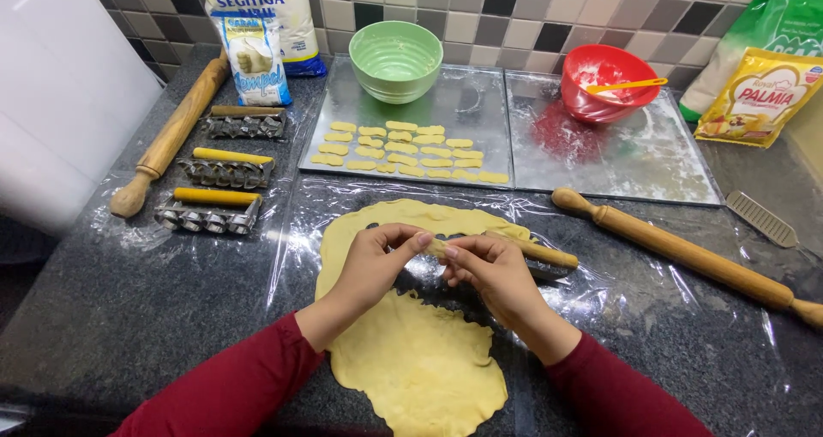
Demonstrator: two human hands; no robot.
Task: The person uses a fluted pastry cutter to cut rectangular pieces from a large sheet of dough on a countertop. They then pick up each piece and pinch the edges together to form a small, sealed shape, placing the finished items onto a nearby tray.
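Note:
A flat sheet of yellow dough (411, 360) lies on clear plastic film on the dark counter, with cut-out gaps across its middle. Above those gaps, my left hand (377, 261) and my right hand (493, 270) meet, fingertips pinching a small piece of dough (437, 248) between them. A metal cutter with a wooden handle (536, 253) lies on the dough just behind my right hand. Several small cut dough shapes (403, 150) sit in rows on the left metal tray (463, 102).
A green bowl (396, 60) stands on the left tray and a red bowl (604, 81) with a yellow spatula on the right tray (651, 162). Rolling pins lie at left (171, 132) and right (686, 253). Three cutters (219, 171) sit at left. Bags line the tiled wall.

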